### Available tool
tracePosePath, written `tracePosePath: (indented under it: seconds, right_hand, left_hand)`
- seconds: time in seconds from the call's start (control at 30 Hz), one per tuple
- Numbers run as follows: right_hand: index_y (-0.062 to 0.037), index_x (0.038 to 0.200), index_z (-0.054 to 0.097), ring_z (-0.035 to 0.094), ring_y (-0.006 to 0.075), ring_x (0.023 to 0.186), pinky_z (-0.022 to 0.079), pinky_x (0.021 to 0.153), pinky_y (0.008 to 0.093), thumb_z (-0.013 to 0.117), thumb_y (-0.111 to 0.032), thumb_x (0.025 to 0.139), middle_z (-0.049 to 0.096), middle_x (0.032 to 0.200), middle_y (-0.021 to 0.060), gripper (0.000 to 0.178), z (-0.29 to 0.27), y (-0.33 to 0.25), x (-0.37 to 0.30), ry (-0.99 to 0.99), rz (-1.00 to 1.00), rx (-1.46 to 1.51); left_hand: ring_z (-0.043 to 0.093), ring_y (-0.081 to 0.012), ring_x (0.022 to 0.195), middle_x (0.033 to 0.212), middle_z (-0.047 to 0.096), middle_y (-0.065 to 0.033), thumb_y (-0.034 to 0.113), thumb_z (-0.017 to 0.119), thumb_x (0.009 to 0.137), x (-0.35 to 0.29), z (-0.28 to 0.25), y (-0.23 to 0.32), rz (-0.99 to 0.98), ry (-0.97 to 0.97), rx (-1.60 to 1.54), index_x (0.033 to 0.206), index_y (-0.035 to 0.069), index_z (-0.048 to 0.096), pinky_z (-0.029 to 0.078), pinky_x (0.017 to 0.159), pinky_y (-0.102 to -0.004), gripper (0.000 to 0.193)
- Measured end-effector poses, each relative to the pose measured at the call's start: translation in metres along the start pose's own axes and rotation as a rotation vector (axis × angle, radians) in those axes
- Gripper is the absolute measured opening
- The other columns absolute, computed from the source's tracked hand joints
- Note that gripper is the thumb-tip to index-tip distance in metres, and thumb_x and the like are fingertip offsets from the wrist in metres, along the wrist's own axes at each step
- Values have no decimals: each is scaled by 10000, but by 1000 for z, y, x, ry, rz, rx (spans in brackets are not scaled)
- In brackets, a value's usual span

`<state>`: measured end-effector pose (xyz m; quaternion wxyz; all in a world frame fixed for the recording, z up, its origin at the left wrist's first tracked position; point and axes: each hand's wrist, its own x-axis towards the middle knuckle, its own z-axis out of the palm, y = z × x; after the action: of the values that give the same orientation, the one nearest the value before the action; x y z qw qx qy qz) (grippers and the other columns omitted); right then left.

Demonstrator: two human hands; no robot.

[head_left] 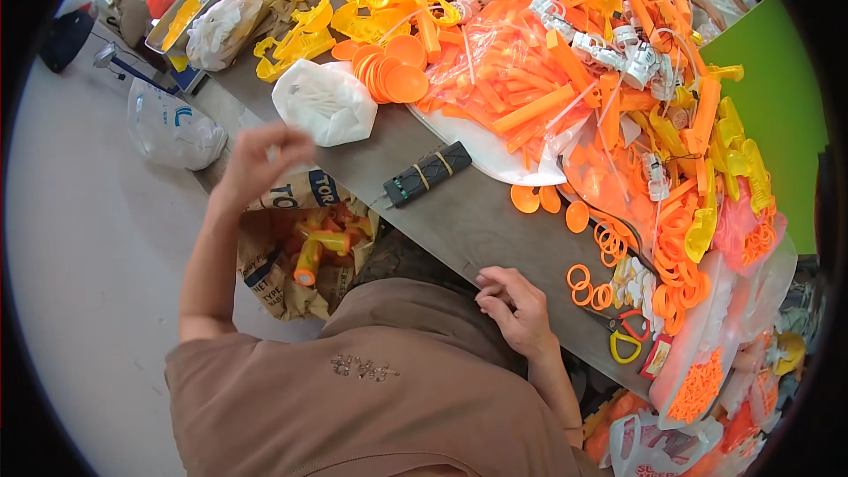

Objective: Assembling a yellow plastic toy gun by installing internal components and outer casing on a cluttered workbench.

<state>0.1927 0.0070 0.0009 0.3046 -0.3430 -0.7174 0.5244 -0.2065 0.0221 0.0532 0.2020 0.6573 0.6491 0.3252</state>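
My left hand (268,159) is raised over the table's left edge, above an open paper sack (274,287). Its fingers are curled and smeared by motion, so I cannot tell if anything is in them. Inside the sack lie yellow-and-orange plastic pieces (318,252). My right hand (517,307) hovers at the near table edge, fingers loosely bent and apart, with nothing visible in it. On the grey table (508,243) between the hands lies a dark tool (428,175) with a thin metal tip and bands round it. A white bag (325,103) of pale sticks stands beyond my left hand.
Orange and yellow plastic parts (495,62) are heaped across the far side, with white mechanisms (640,62) among them. Orange discs (406,81), rings (579,278) and yellow-handled scissors (625,346) lie nearer. A green panel (768,97) stands at right; a plastic bag (172,128) sits left.
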Motion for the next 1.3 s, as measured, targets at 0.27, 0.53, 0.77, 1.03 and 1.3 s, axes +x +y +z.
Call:
tracePosePath:
  seconds: [0.27,0.53,0.77,1.03,1.3]
  right_hand:
    - [9,1030,581,614,162,667,488,564,253,680,41,767,606,902,110,283,3,-3,-12,206,37,-119]
    - [38,987,594,573,92,604,487,479,208,546,88,830,576,834,87,172,-7,0,-12,212,144,-9]
    - [43,906,620,588,87,548,471,433,208,552,97,830,595,768,94,115,-11,0,-5,295,282,79]
    - [35,835,644,612,136,562,461,464,238,625,76,776,618,714,122,74,-6,20,-12,392,105,-218]
    - [-21,850,683,627,205,719,494,665,283,672,-37,748,661,773,101,103,-20,34,-42,219,463,-318]
  left_hand:
    - [637,-150,732,857,684,-95,213,666,805,201,-15,-19,144,400,68,996,37,680,503,682,-293,261]
    - [670,-279,810,907,693,-141,324,576,825,281,-74,-126,-127,545,507,1017,134,703,512,784,-372,298]
    - [639,-311,968,981,673,-193,394,574,784,293,-103,-186,-436,394,718,943,60,718,490,859,-369,397]
    - [473,-291,1226,1329,501,-129,167,559,790,381,-86,-225,-378,412,648,1362,197,447,405,987,-407,583]
    - [474,-295,1221,1278,549,-94,178,530,849,448,-67,-238,-272,160,1090,1267,258,553,419,959,-454,426]
